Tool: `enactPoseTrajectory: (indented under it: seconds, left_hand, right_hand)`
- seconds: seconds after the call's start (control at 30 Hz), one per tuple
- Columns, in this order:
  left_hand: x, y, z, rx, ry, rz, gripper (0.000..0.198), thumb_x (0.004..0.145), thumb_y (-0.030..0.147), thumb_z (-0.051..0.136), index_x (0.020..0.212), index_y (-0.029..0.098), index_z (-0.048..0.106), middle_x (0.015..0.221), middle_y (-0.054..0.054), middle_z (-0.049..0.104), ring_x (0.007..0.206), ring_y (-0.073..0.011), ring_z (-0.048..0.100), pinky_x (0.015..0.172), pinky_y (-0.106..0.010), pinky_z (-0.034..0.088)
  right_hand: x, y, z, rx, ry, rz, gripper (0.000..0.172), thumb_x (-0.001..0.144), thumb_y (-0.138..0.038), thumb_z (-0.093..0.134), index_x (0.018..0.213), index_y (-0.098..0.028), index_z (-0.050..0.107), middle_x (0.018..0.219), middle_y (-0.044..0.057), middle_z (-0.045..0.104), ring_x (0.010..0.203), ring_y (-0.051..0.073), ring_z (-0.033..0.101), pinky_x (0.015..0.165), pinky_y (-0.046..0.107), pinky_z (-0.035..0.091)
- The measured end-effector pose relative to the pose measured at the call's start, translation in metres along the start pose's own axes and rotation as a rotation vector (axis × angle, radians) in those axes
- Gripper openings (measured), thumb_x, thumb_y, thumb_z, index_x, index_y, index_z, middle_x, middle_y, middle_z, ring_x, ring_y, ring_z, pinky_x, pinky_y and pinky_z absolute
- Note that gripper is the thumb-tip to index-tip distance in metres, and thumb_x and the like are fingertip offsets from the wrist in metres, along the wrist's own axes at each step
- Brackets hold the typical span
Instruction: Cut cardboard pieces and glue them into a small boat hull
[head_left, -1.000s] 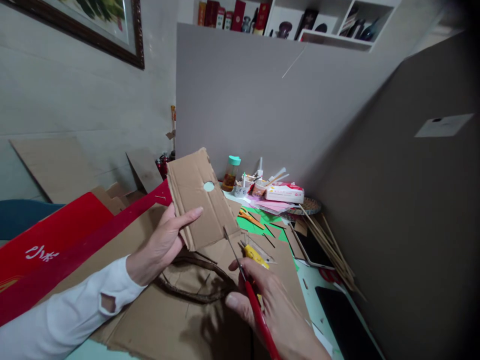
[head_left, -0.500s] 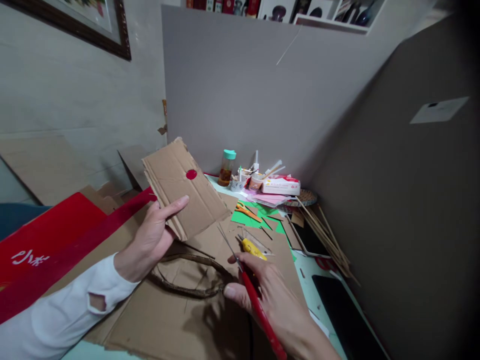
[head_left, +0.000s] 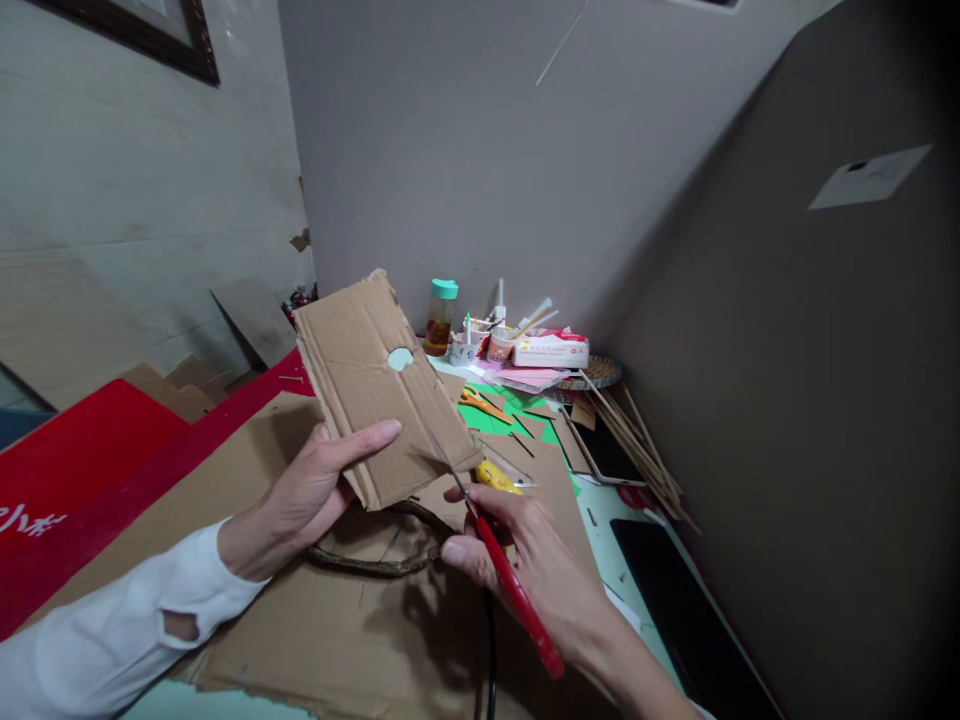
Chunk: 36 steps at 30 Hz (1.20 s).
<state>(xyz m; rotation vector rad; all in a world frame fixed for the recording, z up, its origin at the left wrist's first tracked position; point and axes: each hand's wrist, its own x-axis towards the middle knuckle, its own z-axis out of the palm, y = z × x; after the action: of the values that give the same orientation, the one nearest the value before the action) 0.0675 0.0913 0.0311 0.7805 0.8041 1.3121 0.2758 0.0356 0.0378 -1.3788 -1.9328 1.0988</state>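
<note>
My left hand grips a rectangular piece of corrugated cardboard, thumb on its face and fingers behind. The piece is held tilted and has a round hole through which something pale shows. My right hand is closed around a slim tool with a red handle and a thin metal tip; its exact kind is unclear. That tip is near the piece's lower right corner; I cannot tell whether they touch. Below lies a bent brown twig-like loop, one end by my right thumb. A yellow-handled tool is partly hidden behind my right hand.
A large cardboard sheet covers the table. Orange scissors, cups with sticks, a teal-lidded bottle and a tissue pack stand or lie behind. Right are wooden sticks and a black slab; left, a red box.
The view has tilted down and shifted right. The cardboard piece has come nearer the red-handled tool's tip; its hole showed red before and pale now. Both hands keep their holds.
</note>
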Motion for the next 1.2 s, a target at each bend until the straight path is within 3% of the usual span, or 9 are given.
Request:
enactPoseTrajectory:
  seconds: [0.23,0.4,0.57,0.77,0.97,1.07,1.2]
  left_hand:
    - [0.0007,0.0012,0.001,0.025,0.028,0.033,0.071,0.074,0.021,0.084,0.142,0.023,0.06,0.111,-0.009,0.081,0.1,-0.0338,0.076,0.075,-0.036,0.067]
    - [0.0015,0.001,0.0016,0.02,0.049,0.06,0.073,0.075,0.021,0.083,0.143,0.025,0.058,0.112,-0.007,0.081,0.103,-0.0335,0.075,0.079,-0.037,0.067]
    - [-0.0007,-0.0021,0.0,0.05,-0.013,0.042,0.068,0.077,0.022,0.082,0.142,0.023,0.06,0.116,-0.009,0.08,0.105,-0.0346,0.075,0.08,-0.039,0.067]
    - [-0.0004,-0.0042,-0.0002,0.065,-0.018,0.039,0.069,0.076,0.023,0.084,0.141,0.024,0.06,0.116,-0.009,0.079,0.109,-0.037,0.073,0.086,-0.044,0.065]
    - [-0.0005,-0.0061,0.0006,0.027,-0.026,0.019,0.07,0.076,0.024,0.083,0.142,0.026,0.059,0.115,-0.01,0.08,0.107,-0.036,0.074,0.087,-0.044,0.065]
    - [-0.0015,-0.0066,0.0001,0.023,-0.022,0.016,0.071,0.076,0.023,0.084,0.142,0.024,0.059,0.116,-0.01,0.079,0.107,-0.0349,0.074,0.087,-0.041,0.065]
    - [-0.0016,-0.0065,-0.0004,0.021,-0.009,0.015,0.072,0.076,0.022,0.084,0.143,0.022,0.058,0.117,-0.011,0.079,0.109,-0.0333,0.073,0.088,-0.04,0.065]
  right_hand:
    - [-0.0013,0.0017,0.0013,-0.007,0.0,0.022,0.031,0.091,-0.047,0.064,0.099,-0.018,0.065,0.07,-0.006,0.043,0.064,0.014,0.038,0.058,0.026,0.031]
    - [-0.0006,0.0005,0.002,-0.009,-0.008,0.028,0.045,0.09,-0.05,0.065,0.119,-0.016,0.063,0.071,-0.005,0.046,0.064,0.014,0.041,0.059,0.026,0.032]
    - [0.0,-0.0017,0.0007,-0.067,0.014,0.0,0.045,0.089,-0.057,0.067,0.108,-0.016,0.068,0.07,-0.005,0.047,0.065,0.014,0.041,0.058,0.026,0.032]
    - [0.0001,-0.0009,0.0015,-0.098,0.055,0.02,0.048,0.089,-0.061,0.064,0.108,-0.017,0.07,0.071,-0.001,0.056,0.064,0.017,0.049,0.054,0.026,0.033]
    - [0.0008,-0.0011,0.0028,-0.161,0.101,0.038,0.048,0.09,-0.066,0.058,0.087,-0.019,0.068,0.065,0.0,0.055,0.067,0.019,0.051,0.061,0.029,0.036]
    - [-0.0001,0.0002,0.0037,-0.197,0.123,0.021,0.05,0.091,-0.065,0.057,0.071,-0.02,0.059,0.063,0.0,0.051,0.065,0.017,0.047,0.061,0.029,0.034]
    - [-0.0011,0.0006,0.0044,-0.157,0.125,-0.015,0.053,0.093,-0.06,0.057,0.06,-0.02,0.046,0.056,-0.005,0.036,0.055,0.012,0.03,0.054,0.028,0.027]
